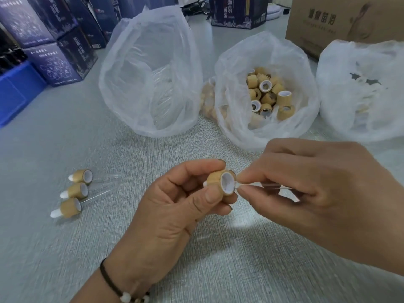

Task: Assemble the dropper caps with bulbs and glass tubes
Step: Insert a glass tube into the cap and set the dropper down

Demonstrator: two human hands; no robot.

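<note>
My left hand [175, 206] grips a bamboo-coloured dropper cap [215, 180] between thumb and fingers, its white-lined open end facing right and a white bulb tip poking out on the left. My right hand [317, 193] pinches a clear glass tube [262, 185] whose left end sits at the cap's opening. Three assembled droppers [75, 191] lie on the table to the left, caps with white bulbs and glass tubes pointing right.
Three white plastic bags stand behind: the left bag [150, 68] holds glass tubes, the middle bag [266, 92] holds several bamboo caps, the right bag [360, 90] holds pale parts. Dark printed boxes [59, 40], a blue bin [13, 92] and a cardboard carton [341, 20] line the back.
</note>
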